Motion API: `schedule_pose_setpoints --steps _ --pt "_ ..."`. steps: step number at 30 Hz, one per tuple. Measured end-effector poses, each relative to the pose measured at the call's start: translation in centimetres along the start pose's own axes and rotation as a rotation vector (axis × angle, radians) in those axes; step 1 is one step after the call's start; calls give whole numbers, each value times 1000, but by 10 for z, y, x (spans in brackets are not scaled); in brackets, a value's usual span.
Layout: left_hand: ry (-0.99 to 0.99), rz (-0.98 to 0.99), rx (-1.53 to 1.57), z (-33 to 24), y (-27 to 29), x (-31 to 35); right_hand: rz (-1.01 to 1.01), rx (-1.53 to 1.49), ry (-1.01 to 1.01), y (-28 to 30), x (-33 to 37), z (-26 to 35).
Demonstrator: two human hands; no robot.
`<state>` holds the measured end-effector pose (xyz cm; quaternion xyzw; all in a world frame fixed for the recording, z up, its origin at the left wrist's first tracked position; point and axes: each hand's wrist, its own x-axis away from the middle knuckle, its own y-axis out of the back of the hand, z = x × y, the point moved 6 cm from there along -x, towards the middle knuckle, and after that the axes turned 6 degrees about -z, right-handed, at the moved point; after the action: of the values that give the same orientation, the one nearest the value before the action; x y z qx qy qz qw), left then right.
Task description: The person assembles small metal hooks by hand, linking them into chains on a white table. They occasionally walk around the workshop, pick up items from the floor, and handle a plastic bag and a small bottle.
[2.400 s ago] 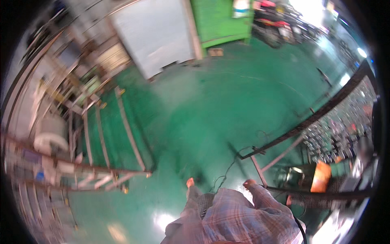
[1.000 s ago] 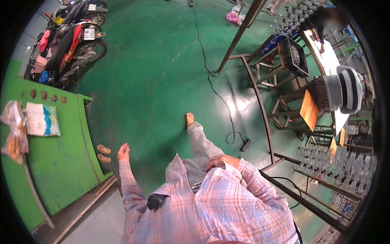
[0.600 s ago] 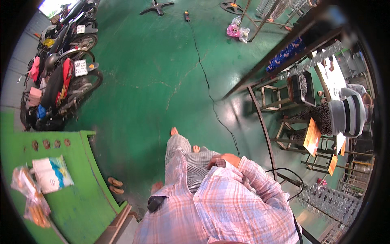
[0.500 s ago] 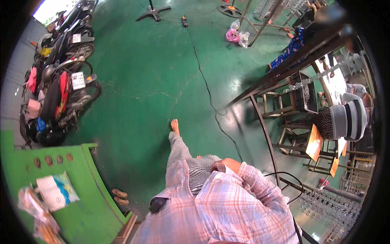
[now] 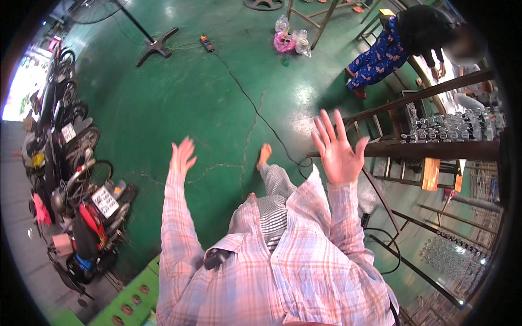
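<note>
Both my arms, in pink plaid sleeves, are raised in front of me over the green floor [image 5: 179, 103]. My left hand [image 5: 182, 155] is up with its fingers stretched and holds nothing. Palm showing and fingers spread, my right hand [image 5: 340, 151] is likewise without anything in it. Beyond the right hand's thumb lies a dark metal beam [image 5: 435, 149], with clear glass-like pieces [image 5: 454, 127] in rows above it. A bare foot [image 5: 264, 154] of mine shows between the hands, beside a black cable [image 5: 253, 103].
Motorbikes [image 5: 87, 201] line the left side. A green platform [image 5: 122, 299] is at lower left. A fan stand [image 5: 157, 46] and a power strip [image 5: 206, 43] stand ahead, with pink and clear bags [image 5: 291, 41] farther right. A person in blue patterned trousers [image 5: 375, 60] bends at the right.
My right hand has risen from my waist and opened; my left hand has come into sight, open. My view has turned, shifting the motorbikes and platform lower left. A foot has moved.
</note>
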<state>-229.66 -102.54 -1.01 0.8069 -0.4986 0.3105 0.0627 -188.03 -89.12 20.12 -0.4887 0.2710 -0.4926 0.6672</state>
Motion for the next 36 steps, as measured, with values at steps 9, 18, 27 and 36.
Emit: schedule_pose_setpoints --steps 9,18,27,36 --pt "-69 616 -237 -141 -271 -154 -96 411 -75 50 -240 -9" --pt "91 367 -1189 -72 -198 -323 -563 1475 29 218 -386 15" --pt "-186 596 -1417 -185 -377 -599 -993 1385 -67 360 -504 61" --pt "57 497 -1186 -117 -512 -784 -1014 1916 19 592 -782 163"
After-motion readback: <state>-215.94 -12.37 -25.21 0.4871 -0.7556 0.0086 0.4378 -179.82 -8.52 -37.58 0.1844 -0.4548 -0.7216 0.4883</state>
